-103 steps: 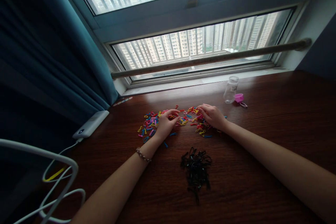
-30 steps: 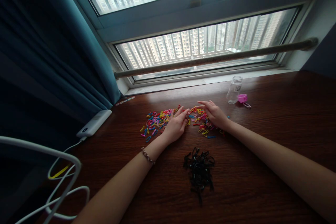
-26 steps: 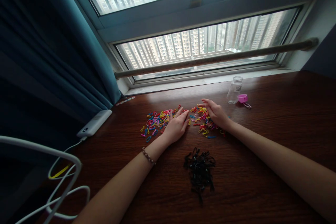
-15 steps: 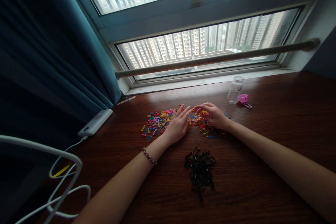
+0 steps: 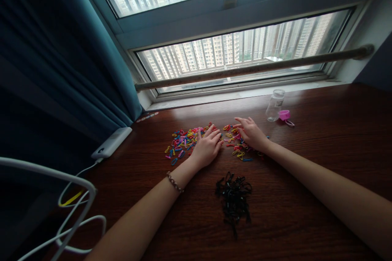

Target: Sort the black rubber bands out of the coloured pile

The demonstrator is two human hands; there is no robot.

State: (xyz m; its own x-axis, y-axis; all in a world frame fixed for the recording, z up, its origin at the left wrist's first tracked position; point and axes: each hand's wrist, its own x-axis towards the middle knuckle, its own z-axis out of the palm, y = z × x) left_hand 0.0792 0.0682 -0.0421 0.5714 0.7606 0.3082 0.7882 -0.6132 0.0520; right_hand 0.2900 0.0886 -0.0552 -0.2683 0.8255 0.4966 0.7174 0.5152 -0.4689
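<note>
Small coloured elastic hair ties [image 5: 183, 140] lie in a spread pile on the dark wooden table [image 5: 321, 142]. My left hand [image 5: 206, 147] rests flat over the right part of this pile, fingers stretched out and pointing away from me. A second, smaller cluster of coloured hair ties [image 5: 239, 153] lies beneath and beside my right hand [image 5: 251, 134]. That hand is open, its fingers apart and slightly bent, with nothing visible in them. Closer to me is a heap of black hair ties [image 5: 234, 200], apart from both hands.
A clear jar [image 5: 275, 106] stands uncapped at the back right, beside a pink lid [image 5: 284, 115] with a loop. On the left are a white power bank [image 5: 112, 142], white cables [image 5: 76, 175] and a blue curtain [image 5: 101, 57]. A rail [image 5: 254, 67] crosses the window behind.
My right hand has shifted slightly right and its fingers have lifted and spread. My left fingers have drawn back a little. A narrow gap between the two coloured groups shows more plainly.
</note>
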